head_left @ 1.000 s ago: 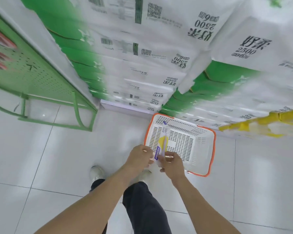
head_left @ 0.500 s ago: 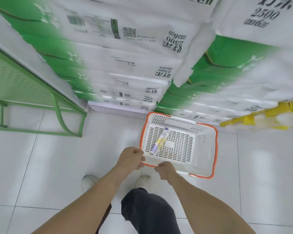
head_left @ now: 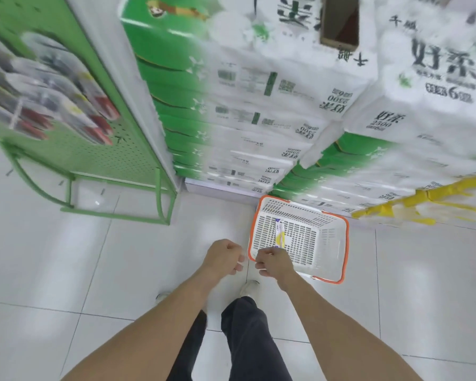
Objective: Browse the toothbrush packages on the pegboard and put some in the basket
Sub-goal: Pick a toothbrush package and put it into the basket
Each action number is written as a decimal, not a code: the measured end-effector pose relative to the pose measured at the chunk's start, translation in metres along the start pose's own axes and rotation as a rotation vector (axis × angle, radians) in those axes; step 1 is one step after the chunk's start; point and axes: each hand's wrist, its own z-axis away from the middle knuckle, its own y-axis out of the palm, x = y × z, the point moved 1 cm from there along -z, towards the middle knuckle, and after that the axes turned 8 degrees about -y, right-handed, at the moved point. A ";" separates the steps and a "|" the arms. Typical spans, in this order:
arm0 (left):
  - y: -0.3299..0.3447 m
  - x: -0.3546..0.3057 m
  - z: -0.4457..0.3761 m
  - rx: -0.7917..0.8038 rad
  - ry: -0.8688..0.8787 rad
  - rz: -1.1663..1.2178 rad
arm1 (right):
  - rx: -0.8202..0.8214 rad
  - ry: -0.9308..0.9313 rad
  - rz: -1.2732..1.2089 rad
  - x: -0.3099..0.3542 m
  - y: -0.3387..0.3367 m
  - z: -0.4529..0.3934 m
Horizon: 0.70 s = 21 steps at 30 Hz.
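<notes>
We stood over a white basket [head_left: 330, 243] on the floor [head_left: 94, 270], one toothbrush package [head_left: 279, 233] lying inside, our left hand [head_left: 223, 257] and right hand [head_left: 272, 260] loosely curled, holding nothing, pegboard [head_left: 88, 149] at left.

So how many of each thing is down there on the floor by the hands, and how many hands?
Toothbrush package: 1, lying in the basket
Basket: 1, white with an orange rim
Hands: 2, left hand and right hand, both empty
Total: 4
</notes>
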 end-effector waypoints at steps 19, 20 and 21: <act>-0.338 0.148 0.105 -0.352 0.047 0.109 | 0.294 -0.393 0.358 0.140 0.308 0.171; -0.357 0.154 0.108 -0.384 0.057 0.065 | 0.323 -0.430 0.417 0.148 0.324 0.173; -0.378 0.159 0.110 -0.417 0.069 0.009 | 0.353 -0.473 0.481 0.156 0.342 0.176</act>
